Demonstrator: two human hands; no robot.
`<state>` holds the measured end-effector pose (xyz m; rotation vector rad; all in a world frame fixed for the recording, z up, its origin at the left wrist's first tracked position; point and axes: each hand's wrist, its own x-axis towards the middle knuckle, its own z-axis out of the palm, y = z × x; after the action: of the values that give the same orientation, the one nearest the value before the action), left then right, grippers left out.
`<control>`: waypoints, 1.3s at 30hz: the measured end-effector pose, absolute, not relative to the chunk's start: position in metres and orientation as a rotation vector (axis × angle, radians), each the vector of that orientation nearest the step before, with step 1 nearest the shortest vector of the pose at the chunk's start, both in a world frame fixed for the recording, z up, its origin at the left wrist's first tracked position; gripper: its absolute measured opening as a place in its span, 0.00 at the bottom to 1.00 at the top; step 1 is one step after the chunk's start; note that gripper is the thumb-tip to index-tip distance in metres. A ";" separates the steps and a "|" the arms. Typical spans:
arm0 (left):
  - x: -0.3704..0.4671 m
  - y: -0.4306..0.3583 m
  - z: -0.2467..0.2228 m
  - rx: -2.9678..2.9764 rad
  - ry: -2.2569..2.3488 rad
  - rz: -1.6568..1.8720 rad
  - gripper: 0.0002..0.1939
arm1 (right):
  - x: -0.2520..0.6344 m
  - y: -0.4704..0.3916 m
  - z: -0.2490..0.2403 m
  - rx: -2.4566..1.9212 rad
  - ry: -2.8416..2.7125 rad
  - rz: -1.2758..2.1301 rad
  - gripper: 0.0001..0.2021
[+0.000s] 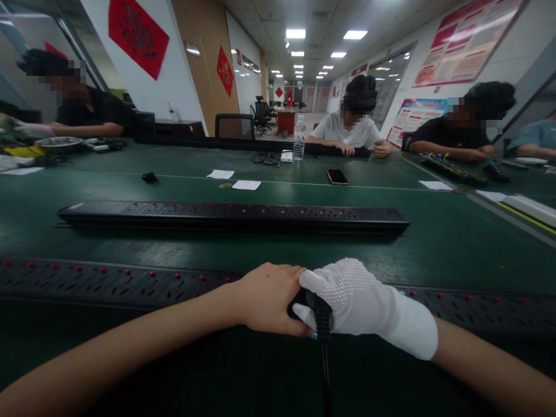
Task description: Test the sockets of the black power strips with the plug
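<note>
My right hand (347, 295), in a white dotted glove, is closed around a black power plug (320, 310). The plug's black cord (325, 376) runs down to the bottom edge. Against its fingertips rests my bare left hand (271, 298), with fingers curled in; a dark part shows between the two hands, but what the left hand grips is hidden. Both hands are over the middle of a long black power strip (130, 284) with red dots and slotted sockets, and they cover that stretch of it.
A second black power strip (234, 219) lies farther off across the green table (278, 252). Beyond are a phone (337, 176), paper slips (247, 185), a small black piece (150, 178) and a water bottle (299, 138). Several people sit around the table.
</note>
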<state>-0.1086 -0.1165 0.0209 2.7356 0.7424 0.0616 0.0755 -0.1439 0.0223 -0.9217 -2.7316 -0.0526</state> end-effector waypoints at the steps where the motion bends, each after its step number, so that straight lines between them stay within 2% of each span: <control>1: -0.109 -0.117 0.021 2.734 0.741 0.068 0.27 | 0.076 -0.144 0.022 -0.914 -2.736 -0.044 0.15; 32: -0.108 -0.117 0.020 2.755 0.760 0.073 0.27 | 0.073 -0.144 0.024 -0.942 -2.721 -0.062 0.15; 35: -0.108 -0.118 0.020 2.752 0.766 0.075 0.27 | 0.075 -0.143 0.024 -0.948 -2.739 0.015 0.13; 39: -0.109 -0.117 0.022 2.745 0.740 0.096 0.28 | 0.077 -0.144 0.027 -1.004 -2.631 0.314 0.12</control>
<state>-0.1091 -0.1170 0.0220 2.7448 0.7403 0.0960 0.0774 -0.1437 0.0269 -1.0045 -2.6310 0.3143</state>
